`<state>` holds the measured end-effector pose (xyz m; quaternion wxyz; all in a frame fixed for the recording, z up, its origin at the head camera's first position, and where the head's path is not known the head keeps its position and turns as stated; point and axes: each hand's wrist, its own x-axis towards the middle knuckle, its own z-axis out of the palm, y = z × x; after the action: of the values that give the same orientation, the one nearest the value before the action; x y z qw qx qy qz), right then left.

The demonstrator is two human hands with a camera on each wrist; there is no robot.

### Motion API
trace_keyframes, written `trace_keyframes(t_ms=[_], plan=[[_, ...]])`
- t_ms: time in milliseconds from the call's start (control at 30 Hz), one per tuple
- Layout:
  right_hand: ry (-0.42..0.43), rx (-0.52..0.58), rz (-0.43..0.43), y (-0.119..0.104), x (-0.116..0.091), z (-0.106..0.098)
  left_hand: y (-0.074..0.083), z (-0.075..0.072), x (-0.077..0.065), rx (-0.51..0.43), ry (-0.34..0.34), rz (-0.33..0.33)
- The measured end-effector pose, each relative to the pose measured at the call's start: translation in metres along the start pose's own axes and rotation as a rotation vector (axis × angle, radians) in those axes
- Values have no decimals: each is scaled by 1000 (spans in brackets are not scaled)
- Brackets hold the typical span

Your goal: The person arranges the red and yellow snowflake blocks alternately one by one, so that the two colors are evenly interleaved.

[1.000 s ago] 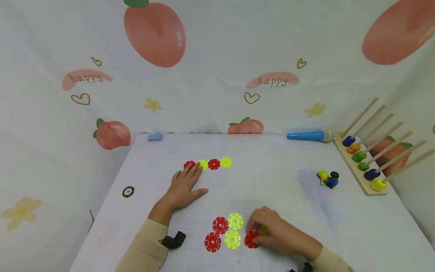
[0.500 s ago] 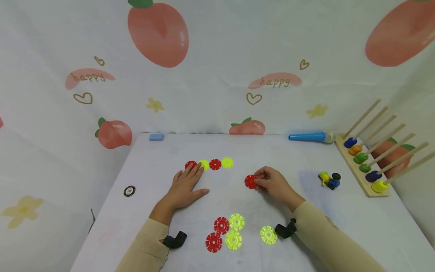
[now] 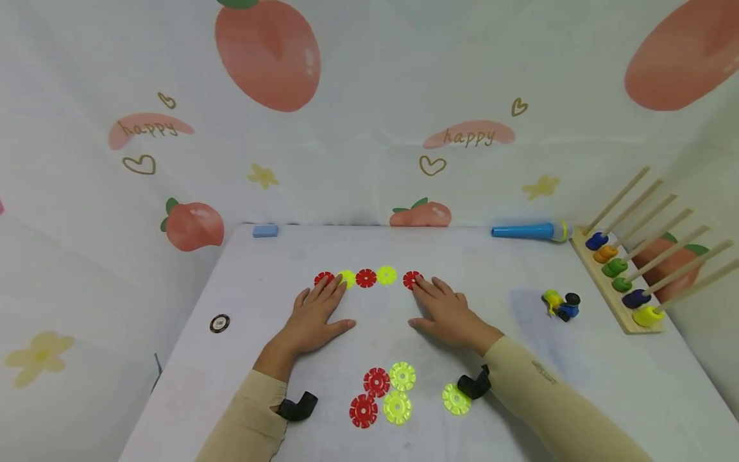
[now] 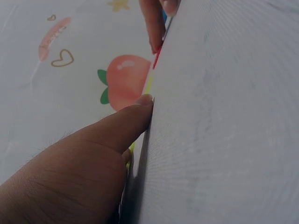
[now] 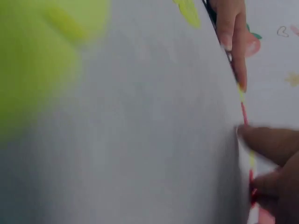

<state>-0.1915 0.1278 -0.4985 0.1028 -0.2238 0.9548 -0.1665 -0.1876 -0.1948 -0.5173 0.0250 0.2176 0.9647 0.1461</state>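
Observation:
A row of notched plastic discs lies across the far middle of the table in the head view. My left hand point(image 3: 314, 324) rests flat with fingers spread, its fingertips over the left red disc point(image 3: 322, 278) and the yellow disc point(image 3: 348, 277). Another red disc point(image 3: 366, 278) and a yellow disc point(image 3: 387, 275) follow to the right. After a small gap comes a further red disc point(image 3: 410, 280), which the straight fingertips of my right hand point(image 3: 453, 317) touch. In the right wrist view, the right fingers point(image 5: 271, 142) appear blurred beside the row.
Nearer me lie two red discs point(image 3: 363, 410) and two yellow discs point(image 3: 397, 407); a lone yellow disc point(image 3: 456, 399) is partly under the right wrist's black mount point(image 3: 475, 384). Around them are a bead rack point(image 3: 620, 282), toy microphone point(image 3: 528, 231), toy figure point(image 3: 560, 305), blue block point(image 3: 265, 231) and round chip point(image 3: 219, 323).
My right hand has carried a red disc from the near right to the row's right end, and its fingers have straightened from a pinch. The left hand has stayed in place.

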Motion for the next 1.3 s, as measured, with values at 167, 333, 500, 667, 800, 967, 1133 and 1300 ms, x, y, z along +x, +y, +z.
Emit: trace_keyframes(t_ms=[167,333,500,667,800,967,1133,1300], plan=[[-16,-46,17,1,12,-1,1,-1,-1,5,-8,-1],[-52,-22,18,1,19,-4,3,-4,-2,7,-11,-11],[-77,-5,26,1,19,-7,5,-6,-2,-3,-15,-9],[-93,17,40,1,18,-7,4,-5,-1,16,-14,-7],[-97,23,31,4,19,-6,4,-4,-1,3,-16,-13],[-71,80,20,6,18,-8,0,-1,-1,1,-11,-8],[19,296,15,7,3,-17,-3,4,1,3,-2,-7],[50,660,38,9,-34,-19,-3,4,0,-14,-3,-13]])
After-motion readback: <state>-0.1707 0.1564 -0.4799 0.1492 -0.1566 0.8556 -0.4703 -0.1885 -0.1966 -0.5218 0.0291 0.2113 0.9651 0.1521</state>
